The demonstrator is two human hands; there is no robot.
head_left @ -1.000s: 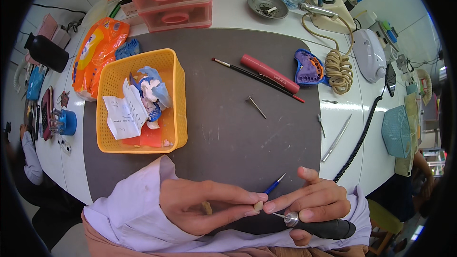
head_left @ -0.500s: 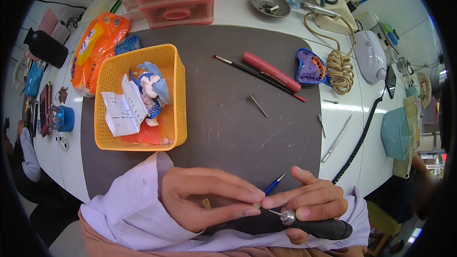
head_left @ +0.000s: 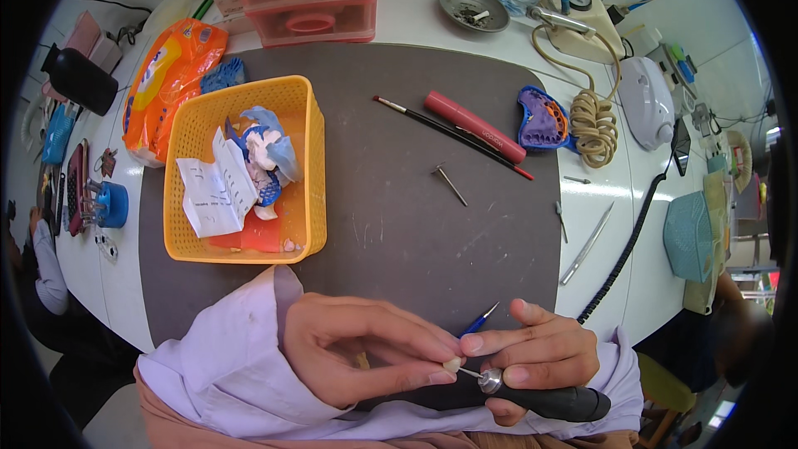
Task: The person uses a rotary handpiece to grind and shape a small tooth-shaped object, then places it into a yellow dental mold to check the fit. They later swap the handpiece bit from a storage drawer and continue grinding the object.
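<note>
Between the thumb and fingertips of my left hand (head_left: 366,349) is a small cream-coloured dental crown (head_left: 451,363). A yellowish piece (head_left: 362,360) shows partly inside the curl of that hand; what it is, I cannot make out. My right hand (head_left: 540,353) grips a black rotary handpiece (head_left: 557,400) with a silver collar, its thin bur (head_left: 469,372) pointing left. The bur's tip appears to touch the crown. My right fingertips lie close beside the left ones. Just beyond them, a blue pointed tool (head_left: 480,319) rests on the grey mat, partly hidden by my fingers.
On the grey mat (head_left: 399,233) stand a yellow basket (head_left: 316,158) of papers and scraps, a brush (head_left: 453,135), a pink tube (head_left: 474,126) and a small metal pin (head_left: 450,185). A blue impression tray (head_left: 542,119), a metal tool (head_left: 587,244) and a coiled black cord (head_left: 625,249) lie rightward.
The handpiece and my right hand have shifted slightly left, bringing the bur up to the crown. The crown shows more plainly between my left fingertips.
</note>
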